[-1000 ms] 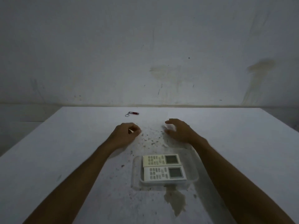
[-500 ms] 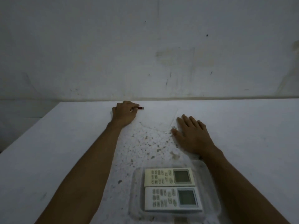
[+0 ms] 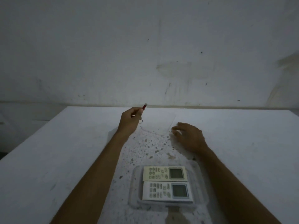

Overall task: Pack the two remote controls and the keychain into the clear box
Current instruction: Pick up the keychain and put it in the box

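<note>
Two white remote controls lie side by side in the clear box (image 3: 134,191) near the table's front: the far remote (image 3: 165,173) and the near remote (image 3: 166,192), screens to the right. My left hand (image 3: 129,120) is raised near the table's far edge, shut on the red keychain (image 3: 144,107), whose metal ring (image 3: 141,121) dangles below the fingers. My right hand (image 3: 189,136) rests palm down on the table with fingers curled, touching the corner of a clear flat lid (image 3: 158,125) that lies beyond the box.
The white table (image 3: 56,159) is speckled with dark spots in the middle and stained by the front edge. A stained grey wall (image 3: 145,54) stands right behind the far edge. The table's left edge drops off to a dark floor.
My left hand reached to the far edge, closed on the keychain and lifted it off the table. My right hand moved onto the lid's corner and curled its fingers.
</note>
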Action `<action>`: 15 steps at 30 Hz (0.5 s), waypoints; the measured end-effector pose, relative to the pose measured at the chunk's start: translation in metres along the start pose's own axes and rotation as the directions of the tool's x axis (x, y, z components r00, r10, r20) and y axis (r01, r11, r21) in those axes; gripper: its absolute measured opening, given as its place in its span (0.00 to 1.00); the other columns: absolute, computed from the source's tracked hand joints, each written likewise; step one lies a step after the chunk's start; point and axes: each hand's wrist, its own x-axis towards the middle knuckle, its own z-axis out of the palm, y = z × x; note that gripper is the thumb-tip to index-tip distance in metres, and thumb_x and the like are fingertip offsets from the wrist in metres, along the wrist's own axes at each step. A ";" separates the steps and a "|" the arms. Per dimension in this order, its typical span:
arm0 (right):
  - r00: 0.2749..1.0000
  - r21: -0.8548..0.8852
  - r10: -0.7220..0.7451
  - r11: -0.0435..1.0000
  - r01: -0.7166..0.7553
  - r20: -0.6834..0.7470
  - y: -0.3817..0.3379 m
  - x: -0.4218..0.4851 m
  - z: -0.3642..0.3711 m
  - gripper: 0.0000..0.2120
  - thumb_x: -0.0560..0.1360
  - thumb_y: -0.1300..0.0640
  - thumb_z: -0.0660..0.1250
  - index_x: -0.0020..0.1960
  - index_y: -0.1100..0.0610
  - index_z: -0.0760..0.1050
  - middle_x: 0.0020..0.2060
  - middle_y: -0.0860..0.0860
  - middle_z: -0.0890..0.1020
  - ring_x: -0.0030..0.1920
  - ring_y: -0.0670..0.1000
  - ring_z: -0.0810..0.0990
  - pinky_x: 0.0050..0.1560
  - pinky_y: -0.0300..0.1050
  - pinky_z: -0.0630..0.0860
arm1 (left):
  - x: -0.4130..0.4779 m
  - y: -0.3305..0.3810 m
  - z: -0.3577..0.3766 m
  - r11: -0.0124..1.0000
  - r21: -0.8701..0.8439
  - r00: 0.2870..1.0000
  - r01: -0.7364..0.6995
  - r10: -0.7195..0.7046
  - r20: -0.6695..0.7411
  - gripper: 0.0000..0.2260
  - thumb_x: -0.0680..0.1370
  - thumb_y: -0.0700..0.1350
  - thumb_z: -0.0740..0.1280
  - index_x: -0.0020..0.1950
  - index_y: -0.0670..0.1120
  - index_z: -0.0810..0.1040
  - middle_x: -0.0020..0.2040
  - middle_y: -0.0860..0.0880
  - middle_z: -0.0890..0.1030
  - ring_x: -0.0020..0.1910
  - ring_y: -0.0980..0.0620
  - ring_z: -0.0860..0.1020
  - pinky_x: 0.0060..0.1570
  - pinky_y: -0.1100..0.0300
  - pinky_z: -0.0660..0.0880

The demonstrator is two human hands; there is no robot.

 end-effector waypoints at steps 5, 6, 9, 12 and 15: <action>0.999 0.312 -0.011 0.950 -0.001 0.036 -0.006 -0.016 -0.018 0.12 0.81 0.51 0.64 0.60 0.46 0.83 0.59 0.45 0.84 0.59 0.40 0.81 0.71 0.51 0.72 | -0.055 0.044 -0.011 1.000 0.028 0.965 0.003 -0.010 0.263 0.10 0.81 0.46 0.69 0.59 0.43 0.84 0.41 0.47 0.85 0.37 0.56 0.82 0.38 0.66 0.79; 0.999 0.400 -0.016 0.917 0.000 0.037 -0.011 -0.023 -0.022 0.11 0.82 0.52 0.64 0.60 0.46 0.82 0.56 0.44 0.85 0.54 0.33 0.81 0.69 0.50 0.74 | -0.065 0.051 -0.013 0.999 0.039 0.957 -0.006 -0.005 0.291 0.09 0.81 0.46 0.70 0.58 0.44 0.84 0.41 0.48 0.85 0.36 0.57 0.82 0.38 0.65 0.79; 0.995 0.522 -0.045 0.849 0.083 -0.084 -0.031 -0.053 -0.031 0.12 0.84 0.51 0.61 0.65 0.45 0.77 0.54 0.41 0.84 0.52 0.28 0.79 0.62 0.41 0.77 | -0.091 0.063 -0.016 0.994 0.094 0.936 -0.049 0.013 0.351 0.10 0.80 0.48 0.70 0.57 0.46 0.85 0.39 0.52 0.84 0.31 0.63 0.81 0.35 0.67 0.77; 0.973 0.477 -0.122 0.855 0.202 -0.194 -0.054 -0.086 -0.034 0.16 0.83 0.46 0.60 0.70 0.45 0.74 0.55 0.37 0.81 0.55 0.33 0.78 0.57 0.34 0.72 | -0.108 0.066 -0.015 0.982 0.156 0.909 -0.103 0.029 0.416 0.10 0.80 0.51 0.70 0.57 0.49 0.85 0.38 0.54 0.85 0.32 0.64 0.81 0.35 0.70 0.75; 0.918 0.260 -0.236 0.909 0.325 -0.319 -0.059 -0.101 -0.027 0.15 0.81 0.48 0.65 0.67 0.45 0.77 0.53 0.35 0.80 0.54 0.37 0.77 0.57 0.39 0.73 | -0.120 0.062 -0.014 0.990 0.058 0.908 -0.127 0.092 0.409 0.09 0.80 0.51 0.70 0.55 0.49 0.86 0.38 0.51 0.86 0.34 0.60 0.82 0.38 0.68 0.78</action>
